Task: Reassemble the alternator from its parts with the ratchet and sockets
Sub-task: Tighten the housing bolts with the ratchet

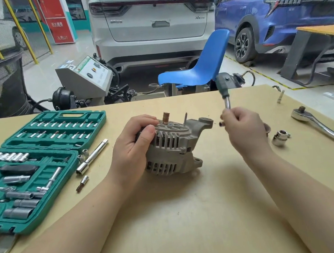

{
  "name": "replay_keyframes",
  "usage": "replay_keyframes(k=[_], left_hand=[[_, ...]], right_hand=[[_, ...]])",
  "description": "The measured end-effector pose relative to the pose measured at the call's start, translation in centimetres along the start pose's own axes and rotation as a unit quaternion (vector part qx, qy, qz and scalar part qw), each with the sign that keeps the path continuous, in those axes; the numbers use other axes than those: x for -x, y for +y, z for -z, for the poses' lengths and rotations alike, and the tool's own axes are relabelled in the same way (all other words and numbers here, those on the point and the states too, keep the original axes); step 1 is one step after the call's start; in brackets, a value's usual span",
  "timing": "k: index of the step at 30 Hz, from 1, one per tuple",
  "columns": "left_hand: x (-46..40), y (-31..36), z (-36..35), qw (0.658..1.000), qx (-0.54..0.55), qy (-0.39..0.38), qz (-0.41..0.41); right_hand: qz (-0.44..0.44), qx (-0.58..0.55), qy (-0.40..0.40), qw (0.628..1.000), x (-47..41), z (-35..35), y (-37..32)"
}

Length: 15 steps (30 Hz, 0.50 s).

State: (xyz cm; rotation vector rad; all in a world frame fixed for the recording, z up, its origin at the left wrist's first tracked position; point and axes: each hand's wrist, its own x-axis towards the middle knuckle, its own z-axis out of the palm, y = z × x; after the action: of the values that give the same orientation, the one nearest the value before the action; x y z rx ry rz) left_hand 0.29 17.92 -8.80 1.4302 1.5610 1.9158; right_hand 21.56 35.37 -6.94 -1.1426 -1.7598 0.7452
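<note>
— Where's the alternator sitting?

— Mid-desk, slip-ring shaft pointing up, the vented metal housing resting on its lower edge. The left hand is wrapped round its left side, thumb over the top rim.

— Heavy, you think?

— I'd judge so: a cast metal shell with a rotor inside. Stiff, not slippery, since the ribs and slots give fingers purchase. The copper-coloured stub on top and the thin stud beside it look like the parts to keep clear of; grip the ribbed body or the mounting ear on the right.

— And the right hand?

— Curled round a driver, dark handle up, bright shank running down into the fist. A small socket shows at the fingertips, apparently on the driver's end, just beside the mounting ear, not touching it.

— The ratchet?

— Lying far right on the desk, with a loose socket between it and the right hand. The green tool case lies open on the left.
</note>
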Motion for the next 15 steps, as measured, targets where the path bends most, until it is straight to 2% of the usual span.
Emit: replay_keyframes(k=[3, 6, 15], left_hand=[[0.1, 0.2, 0.2, 1.000, 0.007, 0.008, 0.013], [0.3, 0.4, 0.3, 0.999, 0.041, 0.012, 0.027], [0.5, -0.9, 2.0, 0.989, 0.125, 0.078, 0.013]], right_hand=[[-0.010, 0.110, -0.077, 0.991, 0.3, -0.7, 2.6], [0.000, 0.247, -0.140, 0.959, 0.4, -1.3, 3.5], [0.059, 0.394, -0.135, 0.907, 0.9, -1.3, 3.3]])
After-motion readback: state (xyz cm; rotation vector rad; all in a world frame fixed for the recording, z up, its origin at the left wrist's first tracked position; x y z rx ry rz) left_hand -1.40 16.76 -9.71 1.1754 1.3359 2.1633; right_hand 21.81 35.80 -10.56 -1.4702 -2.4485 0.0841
